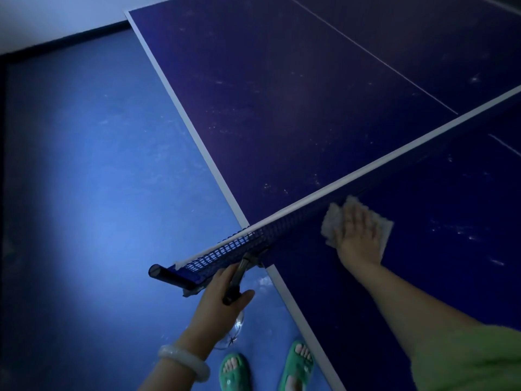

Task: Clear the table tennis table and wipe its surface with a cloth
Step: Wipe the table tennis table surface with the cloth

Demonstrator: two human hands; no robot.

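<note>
Pretty dim here, so the net clamp (239,273) off the surface's (282,108) left edge is hard to read. Left hand (222,294) wraps round it. Right hand (358,235) lies flat, fingers straight, pressing the cloth (331,221) just beside the net (282,224).

A pale, glossy bangle (184,365) circles the left wrist; a light green sleeve (468,359) covers the right upper arm; green open-toed slippers (235,372) on both feet.

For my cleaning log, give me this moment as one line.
step: wiping | right hand: flat on cloth beside net | left hand: grips net clamp | table: dust specks
</note>
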